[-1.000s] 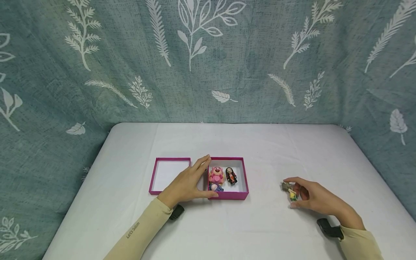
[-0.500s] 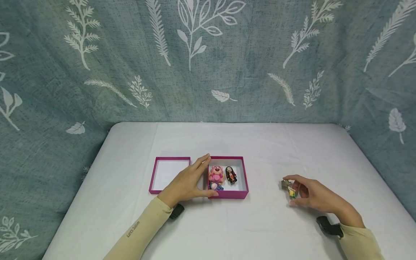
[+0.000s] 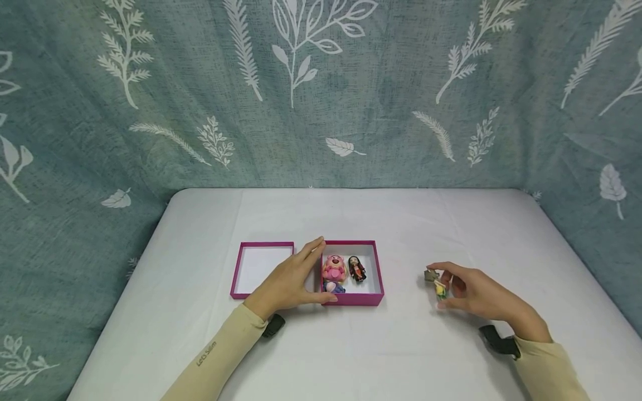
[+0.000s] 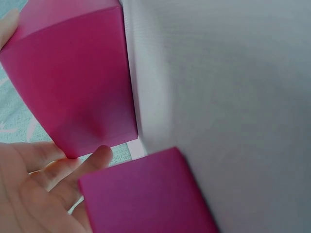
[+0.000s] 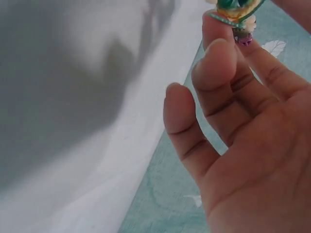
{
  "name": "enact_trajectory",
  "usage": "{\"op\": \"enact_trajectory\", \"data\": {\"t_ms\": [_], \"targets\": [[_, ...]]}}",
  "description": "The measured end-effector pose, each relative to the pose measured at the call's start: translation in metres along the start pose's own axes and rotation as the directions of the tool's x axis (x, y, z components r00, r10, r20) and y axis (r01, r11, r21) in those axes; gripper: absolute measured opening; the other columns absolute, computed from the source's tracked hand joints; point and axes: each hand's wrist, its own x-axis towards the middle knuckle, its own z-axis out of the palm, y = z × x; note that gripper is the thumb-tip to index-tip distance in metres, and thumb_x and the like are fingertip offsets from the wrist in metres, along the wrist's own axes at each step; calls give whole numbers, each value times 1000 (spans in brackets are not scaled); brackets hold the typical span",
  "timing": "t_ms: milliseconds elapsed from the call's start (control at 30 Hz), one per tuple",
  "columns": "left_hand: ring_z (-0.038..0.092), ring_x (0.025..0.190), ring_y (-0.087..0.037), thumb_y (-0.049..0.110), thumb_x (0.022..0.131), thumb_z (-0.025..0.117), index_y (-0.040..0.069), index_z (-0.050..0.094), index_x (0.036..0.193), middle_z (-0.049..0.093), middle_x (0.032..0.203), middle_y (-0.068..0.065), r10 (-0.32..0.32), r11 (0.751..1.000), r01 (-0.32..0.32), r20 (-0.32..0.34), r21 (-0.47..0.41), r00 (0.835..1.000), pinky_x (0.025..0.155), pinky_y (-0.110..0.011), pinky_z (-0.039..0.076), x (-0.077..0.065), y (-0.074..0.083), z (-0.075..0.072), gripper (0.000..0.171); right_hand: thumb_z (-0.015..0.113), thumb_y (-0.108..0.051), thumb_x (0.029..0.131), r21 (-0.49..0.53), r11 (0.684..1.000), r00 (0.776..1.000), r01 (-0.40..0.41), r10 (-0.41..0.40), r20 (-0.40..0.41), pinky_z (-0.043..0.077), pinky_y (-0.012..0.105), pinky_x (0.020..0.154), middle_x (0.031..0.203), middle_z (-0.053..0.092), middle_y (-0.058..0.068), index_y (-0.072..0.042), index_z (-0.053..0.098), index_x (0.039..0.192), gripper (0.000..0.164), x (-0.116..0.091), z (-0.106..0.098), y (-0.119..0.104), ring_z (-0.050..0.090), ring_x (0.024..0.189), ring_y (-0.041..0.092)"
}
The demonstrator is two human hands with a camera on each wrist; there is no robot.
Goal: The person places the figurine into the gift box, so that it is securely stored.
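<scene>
My left hand (image 3: pixel 288 284) grips the left side of a magenta box (image 3: pixel 356 300), thumb at its front and fingers at the back corner. Inside the box lie a pink bear figurine (image 3: pixel 334 269), a dark-haired doll figurine (image 3: pixel 357 269) and a bluish figurine (image 3: pixel 333 287), partly hidden by the box wall. To the right of the box, my right hand (image 3: pixel 481 292) pinches a small toy figurine (image 3: pixel 440 291) with a greyish top and a yellow and green body. The right wrist view shows only the green and yellow end of the figurine (image 5: pixel 239 9), at the top edge.
A shallow magenta-edged lid (image 3: pixel 263 270) with a white inside lies left of the box, partly behind the left hand. White cloth covers the table (image 3: pixel 401 345). Green leaf-patterned fabric (image 3: pixel 391 139) hangs behind and at the sides.
My right hand has moved left and slightly toward the back with the figurine between its fingers. The left hand and the box have stayed in place.
</scene>
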Motion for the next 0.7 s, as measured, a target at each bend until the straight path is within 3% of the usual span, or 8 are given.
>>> {"op": "enact_trajectory", "data": {"t_ms": [200,467,700], "targets": [[45,138,-26,72,74,69,11,21,157,23,163,1,-6,1000,6,-4,5,1000,112,-45,40,0,-1,1,113,83,-28,78,-11,1000,1000,-7,7,25,40,20,59,94,56,-5,-13,54,135,65,14,-2,-16,49,69,11],[40,142,-25,73,74,67,11,21,157,22,163,-2,-3,1000,3,15,-3,1000,113,-44,39,-2,1,2,114,83,-11,77,-27,998,998,60,-59,38,45,25,61,96,57,-5,-12,53,137,67,39,-2,-39,49,70,9],[46,137,-27,71,75,69,10,22,157,21,163,2,-4,1000,4,0,11,1000,112,-43,40,0,1,1,112,82,-12,79,-24,994,991,107,-105,78,44,23,62,97,58,-5,-14,51,139,68,66,-3,-66,50,71,12]]}}
